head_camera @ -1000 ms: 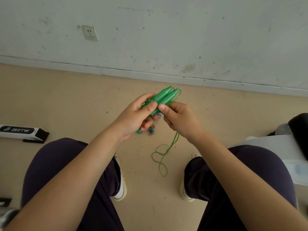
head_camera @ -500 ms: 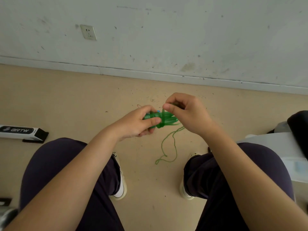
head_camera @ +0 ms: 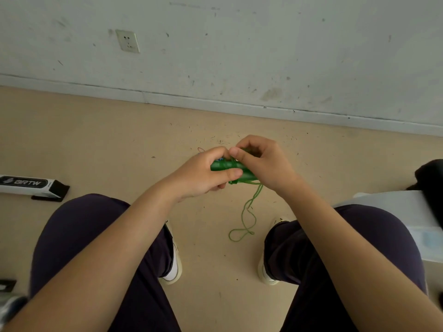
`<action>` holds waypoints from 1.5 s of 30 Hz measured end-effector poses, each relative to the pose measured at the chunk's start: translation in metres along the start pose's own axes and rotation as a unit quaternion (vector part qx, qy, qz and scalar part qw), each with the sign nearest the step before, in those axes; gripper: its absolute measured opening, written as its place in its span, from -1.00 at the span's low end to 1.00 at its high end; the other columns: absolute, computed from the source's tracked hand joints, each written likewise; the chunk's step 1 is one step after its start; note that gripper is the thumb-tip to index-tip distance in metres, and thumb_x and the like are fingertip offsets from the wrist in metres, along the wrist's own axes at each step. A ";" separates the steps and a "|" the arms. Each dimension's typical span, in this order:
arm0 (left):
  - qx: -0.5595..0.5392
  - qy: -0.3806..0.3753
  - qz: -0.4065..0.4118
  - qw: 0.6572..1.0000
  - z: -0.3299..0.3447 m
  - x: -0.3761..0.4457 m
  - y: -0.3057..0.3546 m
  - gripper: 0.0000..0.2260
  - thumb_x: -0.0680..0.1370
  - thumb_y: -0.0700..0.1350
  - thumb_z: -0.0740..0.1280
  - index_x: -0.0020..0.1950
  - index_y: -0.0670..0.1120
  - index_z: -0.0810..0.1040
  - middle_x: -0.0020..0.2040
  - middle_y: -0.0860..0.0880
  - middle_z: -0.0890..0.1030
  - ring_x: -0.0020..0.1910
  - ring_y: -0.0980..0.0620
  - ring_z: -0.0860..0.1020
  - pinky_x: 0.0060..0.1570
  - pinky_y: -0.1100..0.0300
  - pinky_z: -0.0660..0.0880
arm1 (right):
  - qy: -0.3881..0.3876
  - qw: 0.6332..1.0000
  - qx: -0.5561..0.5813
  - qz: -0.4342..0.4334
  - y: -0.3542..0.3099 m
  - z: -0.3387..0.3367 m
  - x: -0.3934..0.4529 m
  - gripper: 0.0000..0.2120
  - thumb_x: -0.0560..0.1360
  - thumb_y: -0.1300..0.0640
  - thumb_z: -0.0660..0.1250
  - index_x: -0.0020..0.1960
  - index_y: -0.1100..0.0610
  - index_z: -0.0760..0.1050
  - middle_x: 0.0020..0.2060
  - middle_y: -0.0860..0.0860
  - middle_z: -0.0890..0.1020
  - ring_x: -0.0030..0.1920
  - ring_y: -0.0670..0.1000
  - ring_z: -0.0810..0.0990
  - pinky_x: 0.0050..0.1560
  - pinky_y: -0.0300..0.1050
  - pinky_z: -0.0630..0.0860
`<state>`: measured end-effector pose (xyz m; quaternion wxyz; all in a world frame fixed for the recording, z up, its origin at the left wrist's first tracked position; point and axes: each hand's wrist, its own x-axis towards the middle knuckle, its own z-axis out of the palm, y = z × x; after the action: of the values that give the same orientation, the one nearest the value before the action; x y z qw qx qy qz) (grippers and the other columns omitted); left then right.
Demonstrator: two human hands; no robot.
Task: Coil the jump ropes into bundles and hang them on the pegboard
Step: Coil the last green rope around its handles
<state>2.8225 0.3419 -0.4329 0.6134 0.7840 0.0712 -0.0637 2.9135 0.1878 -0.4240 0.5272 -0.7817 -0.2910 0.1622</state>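
A green jump rope sits between both hands above the floor. Its two green handles (head_camera: 224, 166) lie side by side, roughly level, with cord wound around them. My left hand (head_camera: 203, 174) grips the handles from the left, thumb across the front. My right hand (head_camera: 261, 161) pinches the green cord at the handles' right end, fingers curled. A loose tail of cord (head_camera: 247, 215) hangs down from the bundle and ends in small loops near the floor. No pegboard is in view.
I sit with my knees apart over a beige floor, shoes (head_camera: 173, 267) below. A white and black box (head_camera: 28, 185) lies on the floor at left. A white surface (head_camera: 395, 202) and a dark object (head_camera: 431, 180) are at right. A wall with a socket (head_camera: 127, 41) stands ahead.
The handles swung from pointing up and away to lying level. My right hand moved up over them, winding cord around. The hanging tail has grown shorter.
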 end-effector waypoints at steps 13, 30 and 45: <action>0.002 0.061 0.031 0.998 -0.005 0.000 -0.003 -0.67 0.61 0.00 0.34 0.36 0.17 0.40 -0.27 0.07 0.62 -0.39 0.20 0.53 -0.37 0.28 0.45 | -0.094 0.972 0.190 0.097 0.004 -0.010 -0.001 -0.79 0.56 0.14 0.36 0.11 0.25 0.55 -0.20 0.09 0.60 -0.28 0.05 0.52 -0.27 -0.11 0.45; 0.081 0.233 0.051 0.968 -0.004 0.009 -0.004 -0.80 0.63 0.07 0.29 0.12 -0.03 0.42 -0.20 0.05 0.59 -0.32 0.20 0.55 -0.37 0.39 0.43 | -0.129 0.986 -0.043 0.100 -0.005 -0.003 -0.004 -0.82 0.58 0.02 0.34 -0.09 0.11 0.54 -0.57 -0.20 0.40 -0.54 -0.18 0.32 -0.48 -0.31 0.30; 0.036 -0.013 0.038 0.999 -0.003 0.005 0.003 -0.87 0.64 0.02 0.29 0.13 0.02 0.43 -0.41 0.19 0.53 -0.42 0.26 0.46 -0.42 0.43 0.36 | 0.024 0.985 -0.127 -0.112 -0.007 -0.019 -0.004 -0.91 0.52 0.14 0.42 -0.13 0.15 0.63 -0.16 0.09 0.55 -0.20 0.00 0.48 -0.11 -0.05 0.47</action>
<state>2.8283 0.3446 -0.4302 0.5879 0.8066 0.0308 -0.0529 2.9186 0.1735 -0.4101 0.4454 -0.8084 -0.3822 0.0456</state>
